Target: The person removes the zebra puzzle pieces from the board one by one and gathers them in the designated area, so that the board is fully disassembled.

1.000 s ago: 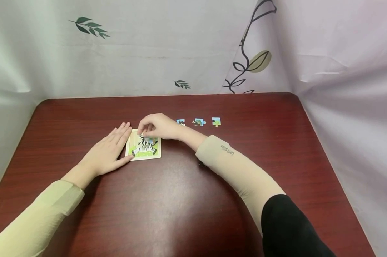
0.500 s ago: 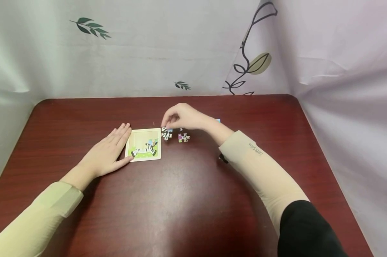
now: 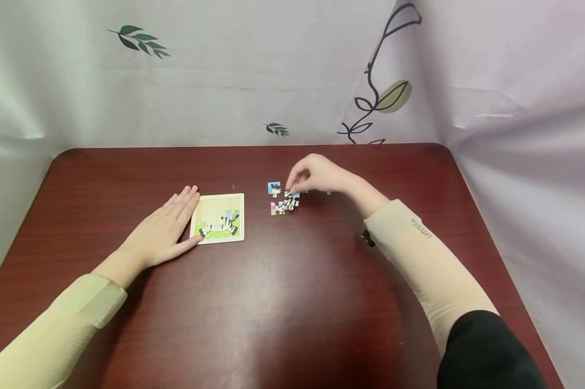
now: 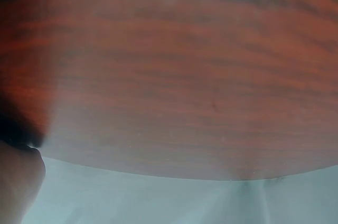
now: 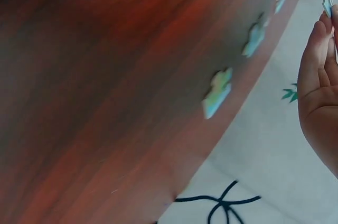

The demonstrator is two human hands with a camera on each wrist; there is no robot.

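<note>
Right hand (image 3: 318,173): thumb and fingertips pinch a striped puzzle piece (image 3: 292,201), presented right of the table's middle, nearer the far edge; whether this piece touches the table cannot be told. Left hand (image 3: 161,233): laid flat, four fingers straight and close to one another, thumb set apart; fingertips at the left edge of the puzzle board (image 3: 212,206), thumb at its near-left corner. The board lies flat, left of the table's middle and nearer the far edge; its near part bears zebra and green picture, its far-left part shows plain pale wood. Just left of the pinched piece lie a blue-cornered piece (image 3: 274,187) and, nearer the person, a purple-marked piece (image 3: 276,208). The right wrist view records a green-and-blue piece (image 5: 217,94) and a bluish piece (image 5: 254,39) along the far edge of the table (image 3: 253,302). Both forearms wear pale sleeves, the right one black higher up. Beyond the far edge hangs a leaf-printed curtain (image 3: 200,92).
</note>
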